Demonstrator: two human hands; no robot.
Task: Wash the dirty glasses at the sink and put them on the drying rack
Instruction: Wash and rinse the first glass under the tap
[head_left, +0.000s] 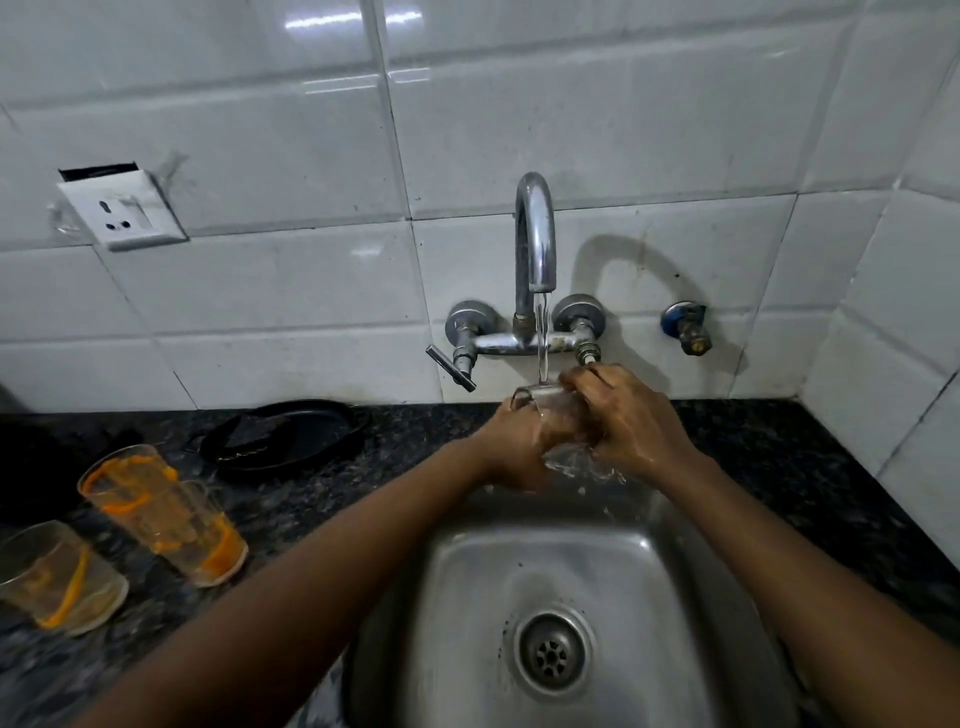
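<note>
Both hands, left hand (511, 447) and right hand (631, 415), grip a clear glass (550, 400) under running tap water (543, 343) above the sink (467, 571).

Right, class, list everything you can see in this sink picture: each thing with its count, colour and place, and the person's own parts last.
Glass being rinsed: one, clear, lying sideways under the water stream, above the sink.
Dirty glasses: two, clear with orange residue, on the counter left of the sink, one nearer the sink, one at the left edge.
Tap: one, chrome, on the wall, running.
Sink: one, steel, bottom centre.
Drain: one, metal, in the sink floor.
Black pan: one, on the counter by the wall.
Counter: dark speckled stone.
Wall socket: one, white, upper left.
Valve: one, blue and brass, right of the tap.
Left hand: grips the glass.
Right hand: grips the glass.
</note>
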